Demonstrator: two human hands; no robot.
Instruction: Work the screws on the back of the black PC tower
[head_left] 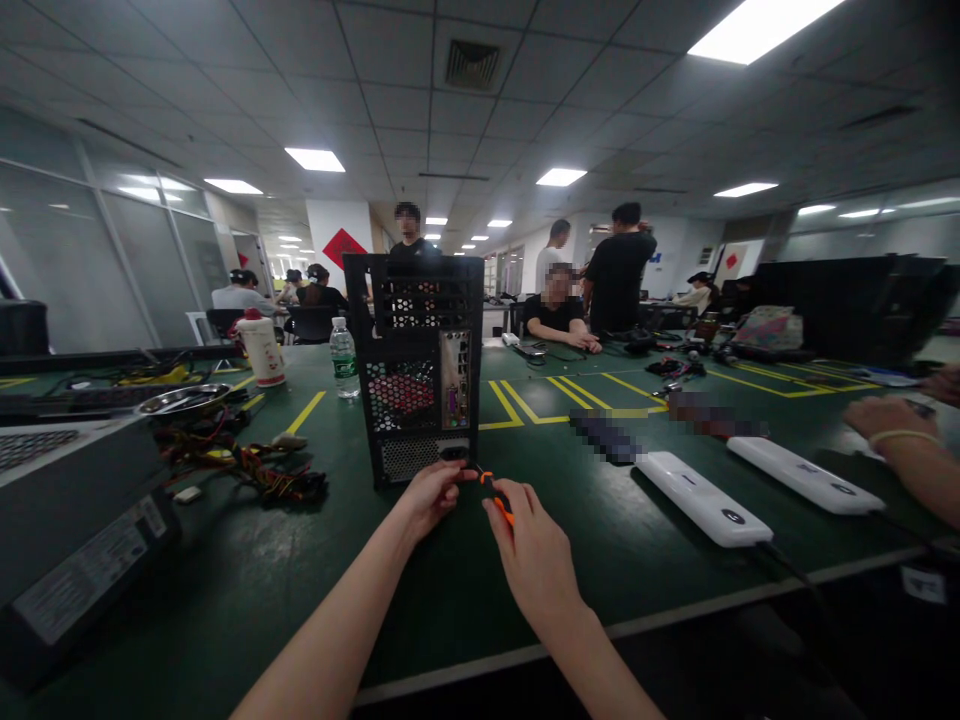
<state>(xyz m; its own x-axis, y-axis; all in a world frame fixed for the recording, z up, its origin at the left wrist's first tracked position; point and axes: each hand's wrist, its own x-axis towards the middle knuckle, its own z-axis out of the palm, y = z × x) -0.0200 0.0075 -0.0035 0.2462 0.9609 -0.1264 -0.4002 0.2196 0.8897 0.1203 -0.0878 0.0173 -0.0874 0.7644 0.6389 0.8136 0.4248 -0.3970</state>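
Observation:
A black computer case (405,390) stands upright on the green table, its rear side facing me. Ports show at its upper right and the power supply's perforated plate (409,460) at the bottom. My right hand (534,550) is closed around an orange and black screwdriver (498,498), whose tip points at the case's lower right corner. My left hand (433,500) is by the power socket, fingers curled and the index finger reaching to the screwdriver's tip. Whatever small thing the left fingers may pinch is hidden.
At left lie a loose power supply unit (82,530), bundled cables (262,465) and a metal bowl (184,398). A water bottle (344,360) and a white flask (261,350) stand behind. Two white devices (701,500) lie right, near another person's hand (892,420).

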